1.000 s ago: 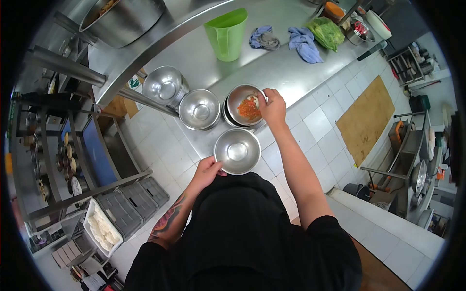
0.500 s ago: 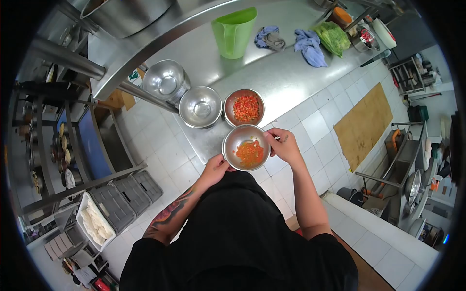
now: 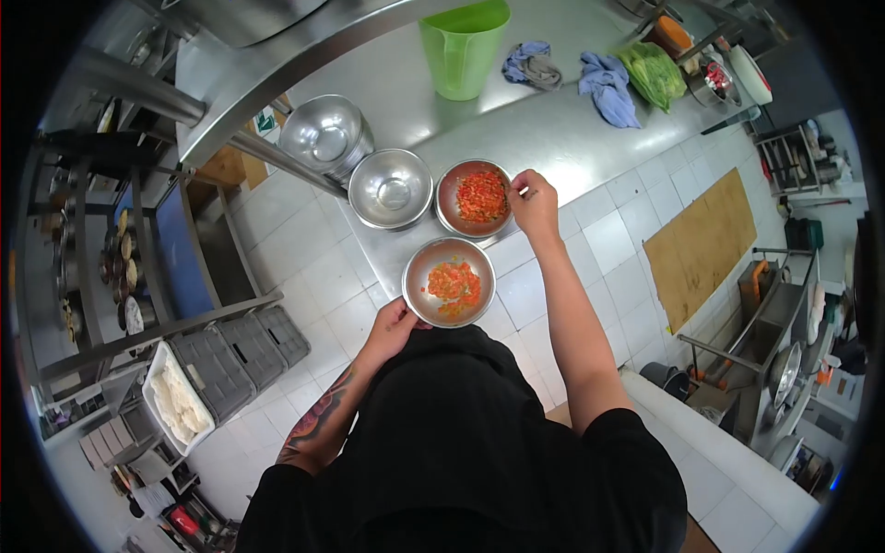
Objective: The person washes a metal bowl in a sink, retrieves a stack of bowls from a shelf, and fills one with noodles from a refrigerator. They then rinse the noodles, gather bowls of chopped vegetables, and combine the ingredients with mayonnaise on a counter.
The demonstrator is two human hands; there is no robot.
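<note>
My left hand (image 3: 395,326) is closed on the left rim of a metal bowl (image 3: 418,269), held in front of my body. Loose chopped red and orange pieces (image 3: 456,286) lie in its bottom. My right hand (image 3: 536,203) pinches the right rim of a second metal bowl (image 3: 446,197) at the table edge. That one holds a thicker heap of finely chopped red pieces, which look like pepper or chilli (image 3: 481,195). Beside it, to the left, stands an empty metal bowl (image 3: 391,192). My right fingertips are partly hidden at the rim.
Behind stand stacked metal bowls (image 3: 324,138) by a shelf post. On the steel table (image 3: 544,138) are a green pitcher (image 3: 461,64), cloths (image 3: 608,88), bagged greens (image 3: 653,76) and a small pot (image 3: 714,85). A steel shelf edge (image 3: 267,97) curves overhead at left.
My right hand has let go of the near bowl and moved up to the far bowl's rim. The near bowl, now in my left hand alone, has shifted slightly left.
</note>
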